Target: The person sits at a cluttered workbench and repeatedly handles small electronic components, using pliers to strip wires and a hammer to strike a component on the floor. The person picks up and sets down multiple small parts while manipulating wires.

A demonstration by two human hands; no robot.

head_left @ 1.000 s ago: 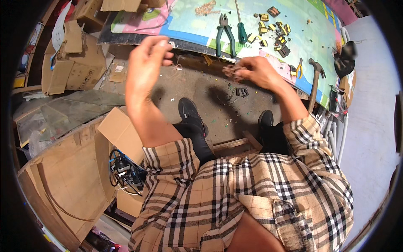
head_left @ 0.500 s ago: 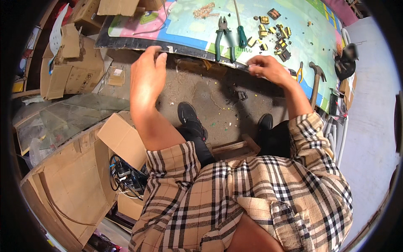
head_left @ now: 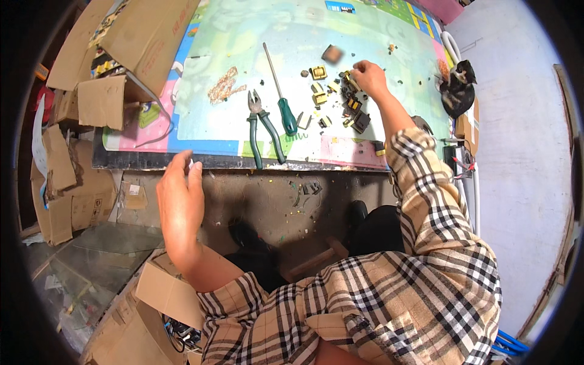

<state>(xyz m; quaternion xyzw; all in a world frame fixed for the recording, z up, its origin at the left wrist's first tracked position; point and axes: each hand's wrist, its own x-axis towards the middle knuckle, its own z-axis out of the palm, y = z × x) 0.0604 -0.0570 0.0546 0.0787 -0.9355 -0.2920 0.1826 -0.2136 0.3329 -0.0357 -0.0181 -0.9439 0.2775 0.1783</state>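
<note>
My right hand (head_left: 370, 79) reaches over a cluster of small yellow-and-black transformer pieces (head_left: 354, 104) on the table, its fingers bent together at the upper end of the cluster. Whatever the fingertips grip is hidden. By the table's front edge, my left hand (head_left: 179, 204) is open with nothing in it, fingers stretched forward. Between the hands lie green-handled pliers (head_left: 265, 131), jaws pointing away from me, and a screwdriver (head_left: 287, 115) with a green handle. A blurred brown-and-black piece (head_left: 332, 54) is beyond the cluster. Further left is a loose heap of copper-coloured bits (head_left: 226, 86).
A large cardboard box (head_left: 152, 45) occupies the table's back left. At the right edge sits a dark cat (head_left: 459, 91) beside a white wall (head_left: 517, 152). Below left are glass sheets (head_left: 109, 261) and an open carton (head_left: 170, 292). Debris (head_left: 307, 191) litters the floor.
My right hand has moved from the table's front edge forward to the transformer pieces. My left hand stays near the edge. The view has shifted, showing more of the tabletop.
</note>
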